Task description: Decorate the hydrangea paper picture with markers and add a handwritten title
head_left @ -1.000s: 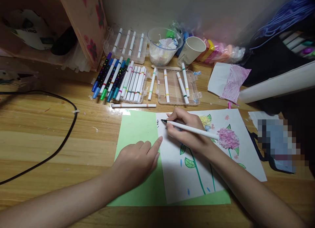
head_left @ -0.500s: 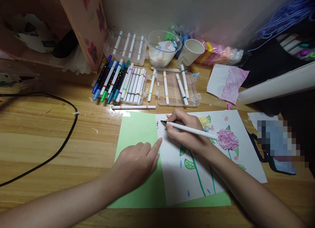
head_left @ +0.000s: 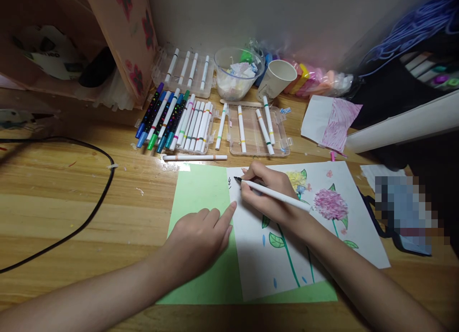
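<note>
A white marker [head_left: 278,195] with a black tip is pinched in my right hand [head_left: 270,188]. Its tip is at the upper left edge of a white sheet [head_left: 251,260], beside small black strokes. The sheet bears drawn flowers, one a textured pink bloom [head_left: 330,204], and it lies over green paper [head_left: 199,186]. My right hand covers part of the drawing. My left hand [head_left: 201,239] rests on the green paper, its index finger stretched out onto the sheet's left edge and the other fingers loosely bent, holding nothing.
Behind the paper are markers [head_left: 168,114] in clear cases, a loose marker [head_left: 195,157], a clear bowl of scraps [head_left: 238,76], a paper cup [head_left: 278,79] and a part-coloured paper piece [head_left: 332,122]. A black cable [head_left: 103,193] curves at left; a blurred-out object [head_left: 405,212] lies right.
The marker's back end has swung slightly down and left, and a little more black ink shows by its tip. My left hand stays in place.
</note>
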`<action>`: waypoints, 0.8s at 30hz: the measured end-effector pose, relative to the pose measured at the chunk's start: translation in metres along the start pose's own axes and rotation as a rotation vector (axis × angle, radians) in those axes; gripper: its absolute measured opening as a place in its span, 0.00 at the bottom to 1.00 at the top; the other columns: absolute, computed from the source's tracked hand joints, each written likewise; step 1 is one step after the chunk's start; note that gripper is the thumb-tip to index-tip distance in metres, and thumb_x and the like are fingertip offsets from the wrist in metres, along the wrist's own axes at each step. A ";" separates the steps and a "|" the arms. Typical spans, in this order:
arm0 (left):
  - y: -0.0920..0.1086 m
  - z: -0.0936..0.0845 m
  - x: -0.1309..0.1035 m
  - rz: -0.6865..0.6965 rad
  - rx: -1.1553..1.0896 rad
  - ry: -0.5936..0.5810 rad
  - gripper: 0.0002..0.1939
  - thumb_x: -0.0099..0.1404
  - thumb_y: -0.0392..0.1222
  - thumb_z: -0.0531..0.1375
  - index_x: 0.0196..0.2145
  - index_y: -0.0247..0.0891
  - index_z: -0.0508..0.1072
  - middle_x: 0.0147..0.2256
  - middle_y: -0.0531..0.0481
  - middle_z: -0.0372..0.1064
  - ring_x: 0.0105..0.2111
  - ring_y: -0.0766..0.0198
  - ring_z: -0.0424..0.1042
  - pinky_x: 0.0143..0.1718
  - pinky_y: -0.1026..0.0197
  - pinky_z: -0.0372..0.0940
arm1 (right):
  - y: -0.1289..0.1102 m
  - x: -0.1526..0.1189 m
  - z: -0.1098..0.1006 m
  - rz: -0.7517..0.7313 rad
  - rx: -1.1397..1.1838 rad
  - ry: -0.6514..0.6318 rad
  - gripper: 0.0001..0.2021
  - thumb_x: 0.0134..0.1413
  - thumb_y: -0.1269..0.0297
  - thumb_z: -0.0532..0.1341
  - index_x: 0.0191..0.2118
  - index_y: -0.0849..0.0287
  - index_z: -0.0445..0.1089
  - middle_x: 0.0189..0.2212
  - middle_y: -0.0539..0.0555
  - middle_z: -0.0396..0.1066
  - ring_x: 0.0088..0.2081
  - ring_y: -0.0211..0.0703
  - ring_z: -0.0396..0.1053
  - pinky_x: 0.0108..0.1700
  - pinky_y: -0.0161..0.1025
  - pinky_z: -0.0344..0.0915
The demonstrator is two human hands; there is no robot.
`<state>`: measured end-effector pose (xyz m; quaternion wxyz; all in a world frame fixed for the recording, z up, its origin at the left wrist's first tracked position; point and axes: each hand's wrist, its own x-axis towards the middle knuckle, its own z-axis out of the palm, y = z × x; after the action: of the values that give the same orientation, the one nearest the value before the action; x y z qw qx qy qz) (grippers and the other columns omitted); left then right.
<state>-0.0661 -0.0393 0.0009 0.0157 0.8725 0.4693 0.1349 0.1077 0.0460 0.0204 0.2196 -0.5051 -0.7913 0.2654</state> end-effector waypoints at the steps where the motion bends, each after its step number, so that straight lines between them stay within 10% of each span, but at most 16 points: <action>1: 0.000 0.000 0.000 0.000 0.000 0.000 0.17 0.67 0.39 0.49 0.52 0.36 0.66 0.22 0.55 0.63 0.20 0.64 0.64 0.16 0.61 0.52 | 0.000 0.000 0.000 -0.011 -0.010 0.001 0.04 0.45 0.72 0.56 0.25 0.57 0.59 0.22 0.47 0.64 0.23 0.36 0.60 0.27 0.33 0.54; 18: 0.000 -0.001 -0.001 0.006 -0.009 -0.015 0.18 0.67 0.39 0.49 0.53 0.35 0.66 0.22 0.55 0.63 0.20 0.64 0.65 0.16 0.61 0.54 | -0.006 0.002 -0.007 0.042 0.113 -0.065 0.06 0.45 0.73 0.57 0.25 0.57 0.59 0.22 0.46 0.66 0.24 0.36 0.62 0.28 0.32 0.57; 24: -0.005 -0.001 -0.002 0.042 -0.024 -0.040 0.19 0.68 0.38 0.48 0.56 0.33 0.62 0.24 0.53 0.64 0.22 0.64 0.66 0.19 0.62 0.59 | -0.007 -0.012 -0.038 0.002 0.159 0.100 0.03 0.50 0.68 0.60 0.33 0.56 0.65 0.31 0.51 0.71 0.32 0.40 0.69 0.33 0.34 0.63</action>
<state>-0.0715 -0.0382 0.0002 0.0328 0.8846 0.4486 0.1231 0.1311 0.0402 0.0533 0.2980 -0.4995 -0.7553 0.3020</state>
